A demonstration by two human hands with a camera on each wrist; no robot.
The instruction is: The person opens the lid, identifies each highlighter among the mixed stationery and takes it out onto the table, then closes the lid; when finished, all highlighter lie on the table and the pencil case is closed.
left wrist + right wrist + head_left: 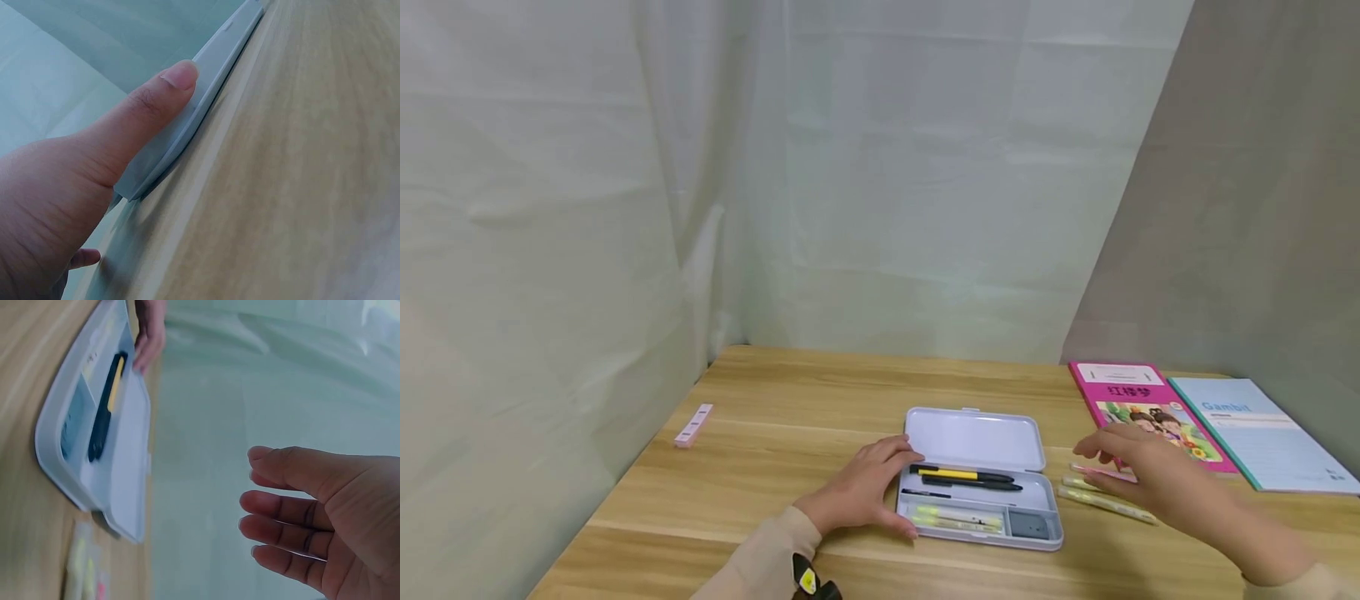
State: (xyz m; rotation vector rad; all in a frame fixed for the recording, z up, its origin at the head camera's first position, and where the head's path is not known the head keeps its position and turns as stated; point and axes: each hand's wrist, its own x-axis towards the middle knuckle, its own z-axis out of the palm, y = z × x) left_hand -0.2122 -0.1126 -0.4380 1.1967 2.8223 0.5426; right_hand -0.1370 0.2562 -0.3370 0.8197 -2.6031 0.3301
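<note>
White metal or plastic, the open pencil case (1036,493) lies on the wood-grained worktop (790,400), directly before the person; clock directions are read from it, twelve pointing away from the person. Its lid (973,437) lies folded back toward twelve, which leaves every compartment exposed. The long far compartment holds a black-and-yellow pen (966,474) beside dark pens, laid lengthwise as its shape suggests; the near row keeps yellow-patterned sticks (958,521) apart from a grey block (1028,525), seated in the small cell toward four.

At nine o'clock the left hand (868,486) spans the case's end, thumb extended against the near wall and fingers by the hinge corner: a light brace rather than a clench, presumably to stop the case sliding. At three o'clock the right hand (1150,475) hovers with loosely bent fingers, grasping nothing, as the wrist view confirms. Near it lie yellow pens (1108,505) and a pink pen (1082,468), roughly parallel and, one would judge, within easy reach. Toward two, a pink book (1120,392) and a pale blue notebook (1262,433) lie side by side; toward ten, a pink strip (694,425) sits well apart.
</note>
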